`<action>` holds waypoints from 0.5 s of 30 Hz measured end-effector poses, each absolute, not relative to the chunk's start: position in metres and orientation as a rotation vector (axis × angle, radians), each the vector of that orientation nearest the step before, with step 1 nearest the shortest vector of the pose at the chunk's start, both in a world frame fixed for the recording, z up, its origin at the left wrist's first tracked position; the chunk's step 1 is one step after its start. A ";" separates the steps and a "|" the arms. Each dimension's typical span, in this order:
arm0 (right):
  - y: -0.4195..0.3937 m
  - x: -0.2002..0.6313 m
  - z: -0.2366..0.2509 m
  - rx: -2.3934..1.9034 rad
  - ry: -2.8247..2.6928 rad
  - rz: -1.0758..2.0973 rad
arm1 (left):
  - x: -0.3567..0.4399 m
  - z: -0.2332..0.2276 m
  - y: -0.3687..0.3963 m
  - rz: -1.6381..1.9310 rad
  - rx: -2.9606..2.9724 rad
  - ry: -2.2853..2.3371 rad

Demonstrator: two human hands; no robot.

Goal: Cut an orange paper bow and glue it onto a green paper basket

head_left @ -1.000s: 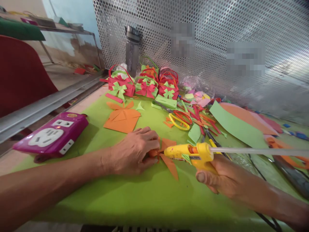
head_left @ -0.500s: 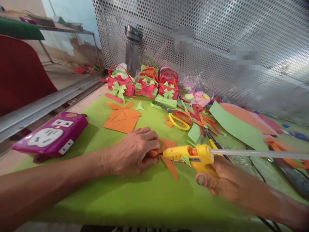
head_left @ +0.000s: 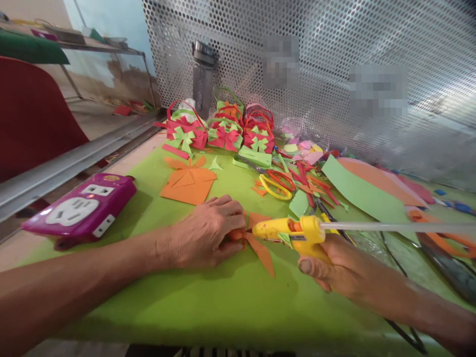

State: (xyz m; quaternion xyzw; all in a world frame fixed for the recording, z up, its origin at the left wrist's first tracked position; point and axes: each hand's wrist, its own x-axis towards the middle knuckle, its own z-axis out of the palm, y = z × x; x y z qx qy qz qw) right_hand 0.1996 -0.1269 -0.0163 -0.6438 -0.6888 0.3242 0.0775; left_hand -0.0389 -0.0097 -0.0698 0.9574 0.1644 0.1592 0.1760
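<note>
My left hand (head_left: 208, 230) is closed on an orange paper bow (head_left: 262, 253) lying on the green tabletop; its fingers hide much of the bow's left part. In my right hand (head_left: 334, 267) is a yellow hot glue gun (head_left: 293, 233), with a long clear glue stick out of its back. The gun's nozzle points left and meets the middle of the bow, close to my left fingertips. A green paper scrap clings to the gun's side. Beyond my left hand lies a flat orange paper piece (head_left: 189, 183) with a cut-out shape above it.
Small red and green paper baskets (head_left: 186, 131) stand at the back beside a grey bottle (head_left: 203, 79). Yellow-handled scissors (head_left: 275, 187) lie among paper scraps. A purple power strip (head_left: 82, 208) sits at left, curved paper sheets (head_left: 364, 191) at right, and a perforated metal panel (head_left: 238, 29) behind.
The glue gun and my right hand have shifted slightly left and up, bringing the nozzle closer to the bow's centre. My left hand stays in place on the bow.
</note>
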 end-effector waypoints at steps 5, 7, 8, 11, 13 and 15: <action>-0.130 0.202 -0.018 -1.902 -2.050 1.029 | -0.040 -0.071 -0.010 0.455 2.715 0.469; -0.131 0.200 -0.018 -1.904 -2.048 1.034 | -0.040 -0.071 -0.010 0.473 2.714 0.468; -0.130 0.200 -0.018 -1.910 -2.050 1.028 | -0.039 -0.071 -0.010 0.478 2.713 0.467; -0.128 0.199 -0.017 -1.927 -2.055 1.002 | -0.040 -0.071 -0.010 0.483 2.713 0.452; -0.129 0.199 -0.017 -1.926 -2.048 1.008 | -0.040 -0.071 -0.010 0.480 2.715 0.447; -0.130 0.200 -0.017 -1.912 -2.038 1.028 | -0.040 -0.071 -0.010 0.486 2.718 0.449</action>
